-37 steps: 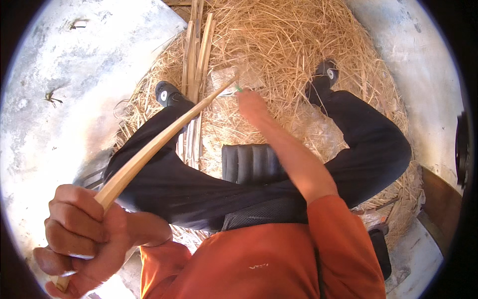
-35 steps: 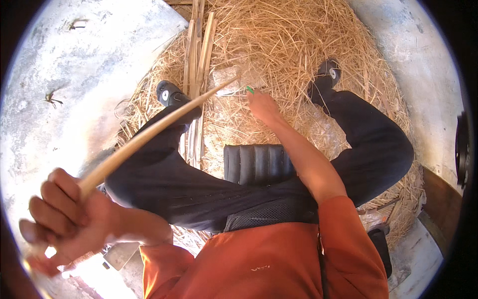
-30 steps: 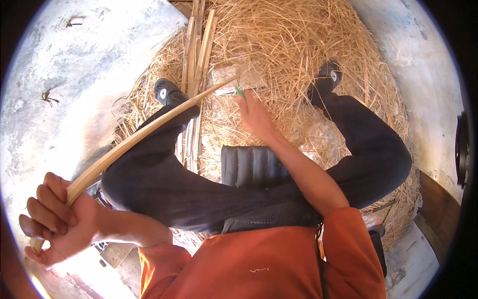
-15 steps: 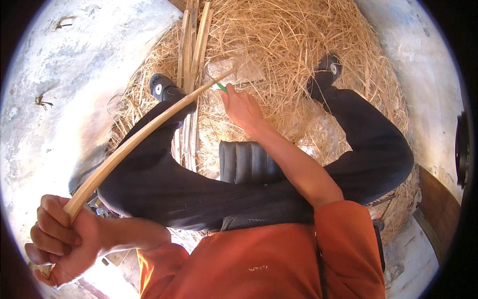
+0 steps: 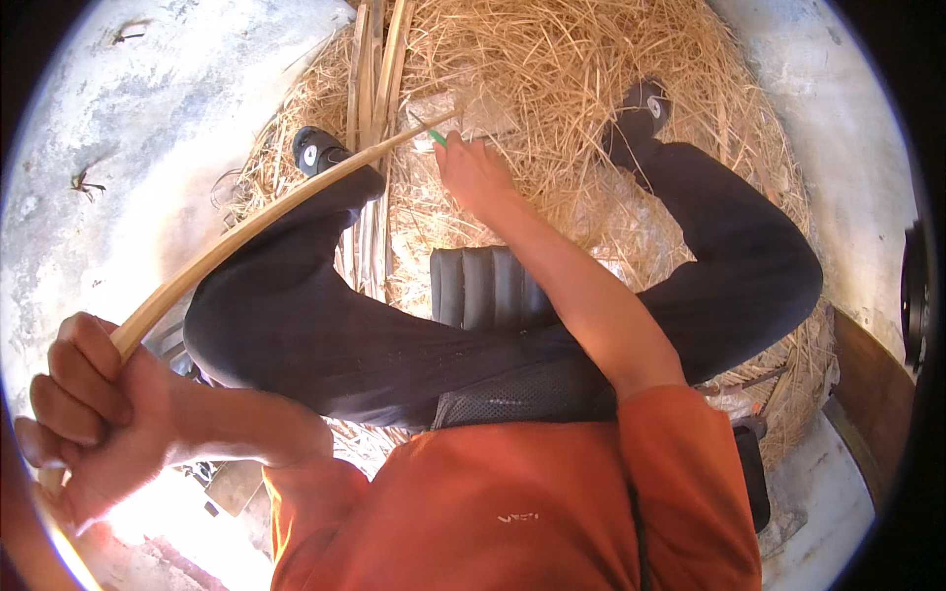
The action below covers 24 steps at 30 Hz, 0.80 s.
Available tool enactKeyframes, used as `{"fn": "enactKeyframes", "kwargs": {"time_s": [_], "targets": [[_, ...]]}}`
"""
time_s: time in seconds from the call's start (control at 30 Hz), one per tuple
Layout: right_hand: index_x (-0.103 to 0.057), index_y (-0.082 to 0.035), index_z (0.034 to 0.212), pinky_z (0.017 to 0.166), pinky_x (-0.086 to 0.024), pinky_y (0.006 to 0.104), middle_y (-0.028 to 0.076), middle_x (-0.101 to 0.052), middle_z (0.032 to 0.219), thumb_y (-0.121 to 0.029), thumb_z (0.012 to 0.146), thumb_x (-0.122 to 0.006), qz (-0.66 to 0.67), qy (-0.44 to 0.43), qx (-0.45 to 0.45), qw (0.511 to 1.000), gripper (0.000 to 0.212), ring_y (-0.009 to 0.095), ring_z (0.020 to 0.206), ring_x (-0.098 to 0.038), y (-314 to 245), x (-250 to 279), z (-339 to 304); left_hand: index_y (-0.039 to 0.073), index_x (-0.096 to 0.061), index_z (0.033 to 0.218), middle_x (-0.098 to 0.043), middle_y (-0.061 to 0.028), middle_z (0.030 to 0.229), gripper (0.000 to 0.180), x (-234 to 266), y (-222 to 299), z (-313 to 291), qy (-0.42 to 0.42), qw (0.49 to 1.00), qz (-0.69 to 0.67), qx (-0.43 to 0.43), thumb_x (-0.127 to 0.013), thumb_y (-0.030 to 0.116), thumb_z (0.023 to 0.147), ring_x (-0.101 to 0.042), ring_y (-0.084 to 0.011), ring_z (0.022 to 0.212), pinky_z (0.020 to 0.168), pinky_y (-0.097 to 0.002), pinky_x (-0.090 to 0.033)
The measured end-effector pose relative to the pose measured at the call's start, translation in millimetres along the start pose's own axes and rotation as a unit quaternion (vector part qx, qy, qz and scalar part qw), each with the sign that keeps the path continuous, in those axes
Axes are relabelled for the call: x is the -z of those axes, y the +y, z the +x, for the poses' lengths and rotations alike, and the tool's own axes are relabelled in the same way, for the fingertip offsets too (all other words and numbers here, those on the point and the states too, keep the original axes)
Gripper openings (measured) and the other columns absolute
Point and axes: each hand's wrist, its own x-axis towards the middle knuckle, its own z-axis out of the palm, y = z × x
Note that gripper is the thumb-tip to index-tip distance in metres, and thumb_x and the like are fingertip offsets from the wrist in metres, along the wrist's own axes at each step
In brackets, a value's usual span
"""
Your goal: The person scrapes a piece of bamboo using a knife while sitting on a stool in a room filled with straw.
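My left hand [image 5: 103, 419], low at the left, is wrapped round the near end of a long, pale wooden or bamboo strip [image 5: 236, 236]. The strip rises over my left leg and narrows to a tip above the straw. Close to that tip, my right hand [image 5: 475, 177] is closed on the green handle of a small knife [image 5: 437, 137]. Its thin dark blade points up and left and crosses the strip. Whether the edge bites into the strip is too small to tell.
Straw and loose shavings [image 5: 562, 59] cover the floor ahead. Several long split strips [image 5: 372, 89] lie beside my left foot. A flat pale block [image 5: 488, 116] sits past my right hand. A black ribbed pad [image 5: 483, 286] is between my legs. Pale walls [image 5: 148, 128] stand on both sides.
My left hand has shifted left and a little upward, taking the strip with it. The strip's tip and my right hand with the knife now appear slightly higher.
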Motion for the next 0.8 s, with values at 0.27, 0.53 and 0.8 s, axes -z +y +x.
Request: {"fn": "enactKeyframes", "kwargs": {"time_s": [0.27, 0.53, 0.8], "targets": [[-0.061, 0.002, 0.106, 0.082, -0.050, 0.0487, 0.025, -0.065, 0.099, -0.026, 0.096, -0.039, -0.105, -0.022, -0.040, 0.993, 0.036, 0.041, 0.094, -0.063, 113, -53, 36, 0.019, -0.032, 0.054, -0.018, 0.0046, 0.041, 0.042, -44, -21, 3, 0.143, 0.982, 0.067, -0.099, -0.059, 0.044, 0.076, -0.011, -0.0060, 0.038, 0.044, -0.0245, -0.011], [-0.046, 0.005, 0.114, 0.064, -0.052, 0.0489, 0.028, -0.061, 0.070, -0.032, 0.101, -0.033, 0.119, -0.045, -0.026, 0.991, 0.042, 0.041, 0.073, -0.065, 28, 37, -1, 0.020, -0.026, 0.058, -0.020, 0.0040, 0.047, 0.032, 4, -20, 13, -0.101, 0.987, -0.121, -0.041, -0.052, 0.030, 0.072, -0.020, -0.0101, 0.045, 0.051, -0.0294, -0.021], [-0.051, 0.005, 0.102, 0.064, -0.048, 0.0543, 0.030, -0.060, 0.069, -0.030, 0.100, -0.037, 0.097, 0.007, -0.032, 0.995, 0.037, 0.047, 0.069, -0.062, 5, -9, -3, 0.022, -0.037, 0.058, -0.035, 0.0074, 0.048, 0.030, -12, -15, -6, 0.043, 0.991, 0.066, -0.112, -0.057, 0.033, 0.078, -0.033, -0.0084, 0.045, 0.053, -0.0280, -0.030]]}}
